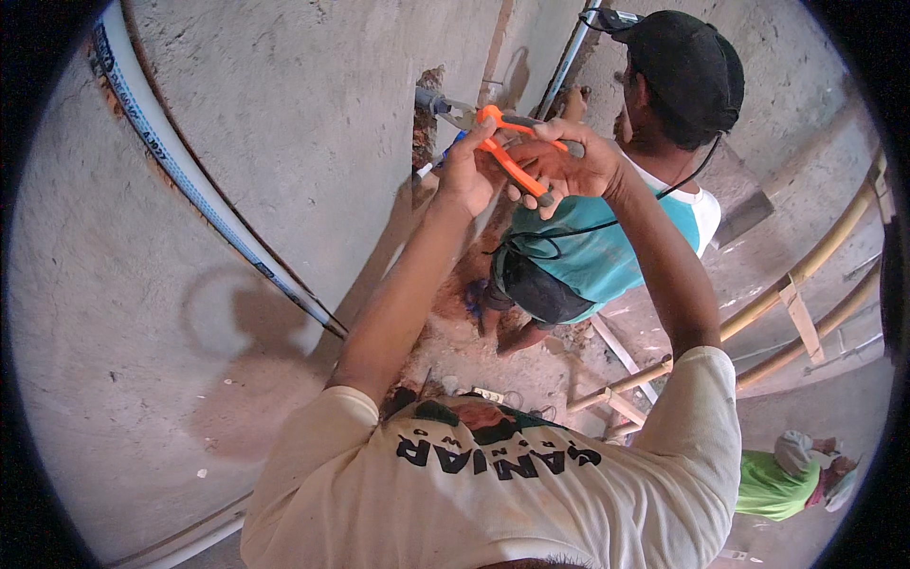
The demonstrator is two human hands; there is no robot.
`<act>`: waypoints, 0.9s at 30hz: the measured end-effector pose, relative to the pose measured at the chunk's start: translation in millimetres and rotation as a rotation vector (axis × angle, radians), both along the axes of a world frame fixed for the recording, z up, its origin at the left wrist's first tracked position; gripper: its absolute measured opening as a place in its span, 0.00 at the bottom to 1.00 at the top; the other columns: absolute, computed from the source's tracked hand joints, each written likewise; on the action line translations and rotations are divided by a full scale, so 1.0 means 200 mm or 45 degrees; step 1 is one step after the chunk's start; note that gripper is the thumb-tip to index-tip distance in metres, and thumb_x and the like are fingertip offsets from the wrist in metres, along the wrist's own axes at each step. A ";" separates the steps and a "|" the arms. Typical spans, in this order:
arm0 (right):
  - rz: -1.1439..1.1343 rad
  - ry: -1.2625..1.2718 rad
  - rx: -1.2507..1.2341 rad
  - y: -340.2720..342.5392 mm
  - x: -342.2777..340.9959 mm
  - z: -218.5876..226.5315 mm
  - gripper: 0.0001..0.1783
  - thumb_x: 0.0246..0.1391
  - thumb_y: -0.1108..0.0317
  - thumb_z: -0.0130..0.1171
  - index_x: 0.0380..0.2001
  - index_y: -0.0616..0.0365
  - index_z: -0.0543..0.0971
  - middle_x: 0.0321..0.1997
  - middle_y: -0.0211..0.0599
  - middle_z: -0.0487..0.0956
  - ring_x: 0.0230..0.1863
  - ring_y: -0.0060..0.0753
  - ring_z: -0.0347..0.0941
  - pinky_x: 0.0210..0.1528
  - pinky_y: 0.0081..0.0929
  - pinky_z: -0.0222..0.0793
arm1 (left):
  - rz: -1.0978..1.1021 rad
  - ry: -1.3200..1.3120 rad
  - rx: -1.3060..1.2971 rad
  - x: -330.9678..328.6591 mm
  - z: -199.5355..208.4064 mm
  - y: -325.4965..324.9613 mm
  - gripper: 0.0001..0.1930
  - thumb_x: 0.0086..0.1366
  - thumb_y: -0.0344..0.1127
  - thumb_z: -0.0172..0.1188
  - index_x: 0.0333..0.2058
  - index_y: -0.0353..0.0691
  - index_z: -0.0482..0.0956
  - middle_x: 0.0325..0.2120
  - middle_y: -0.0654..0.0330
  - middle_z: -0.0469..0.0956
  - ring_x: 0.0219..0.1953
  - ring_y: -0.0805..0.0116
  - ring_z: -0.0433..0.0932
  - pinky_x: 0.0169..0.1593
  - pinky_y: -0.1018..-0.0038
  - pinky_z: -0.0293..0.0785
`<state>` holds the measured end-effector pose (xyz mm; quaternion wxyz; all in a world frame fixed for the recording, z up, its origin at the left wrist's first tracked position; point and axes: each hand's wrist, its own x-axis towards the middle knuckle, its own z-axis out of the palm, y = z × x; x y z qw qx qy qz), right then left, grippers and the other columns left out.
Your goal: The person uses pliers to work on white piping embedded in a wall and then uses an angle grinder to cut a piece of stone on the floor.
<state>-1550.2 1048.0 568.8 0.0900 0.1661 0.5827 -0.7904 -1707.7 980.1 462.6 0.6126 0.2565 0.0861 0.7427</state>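
Observation:
A pair of pliers (pixel 517 169) with orange and dark grey handles is held up at the wall, its handles spread apart. Around those handles my right hand (pixel 586 163) is closed, thumb over the upper one. My left hand (pixel 467 175) is closed near the pivot, its thumb against the orange part; its other fingers are partly hidden. The metal jaws (pixel 461 115) reach a grey pipe end (pixel 431 100) in a rough hole in the wall. Whether they grip it I cannot tell. Just below the hole is something blue (pixel 454 145), mostly behind my left hand.
A person in a teal shirt and black cap (pixel 678 71) stands close on the right, facing the wall. A white pipe (pixel 180 180) runs in a groove down the left wall. Behind the person leans a bamboo ladder (pixel 749 327). Someone in bright green (pixel 773 484) is at lower right.

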 end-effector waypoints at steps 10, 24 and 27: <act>-0.358 0.013 1.519 -0.20 -0.01 0.19 0.37 0.48 0.40 0.60 0.49 0.61 0.74 0.39 0.40 0.79 0.40 0.37 0.77 0.41 0.35 0.74 | 0.198 -0.104 0.043 0.02 0.06 0.01 0.15 0.61 0.44 0.59 0.41 0.41 0.73 0.39 0.58 0.77 0.44 0.63 0.75 0.49 0.64 0.73; -0.278 -0.304 2.196 -0.24 -0.02 0.15 0.44 0.39 0.44 0.65 0.58 0.55 0.67 0.41 0.46 0.75 0.44 0.47 0.73 0.43 0.49 0.71 | 0.095 -0.137 0.028 0.03 0.05 0.03 0.15 0.60 0.41 0.61 0.43 0.44 0.71 0.40 0.61 0.74 0.43 0.67 0.73 0.48 0.70 0.71; -0.408 -0.267 1.097 -0.10 0.01 0.14 0.41 0.44 0.37 0.59 0.54 0.55 0.70 0.39 0.37 0.77 0.39 0.39 0.75 0.44 0.46 0.70 | 0.075 -0.115 0.035 0.06 0.02 0.02 0.16 0.59 0.42 0.62 0.43 0.44 0.71 0.39 0.62 0.73 0.44 0.68 0.72 0.47 0.69 0.71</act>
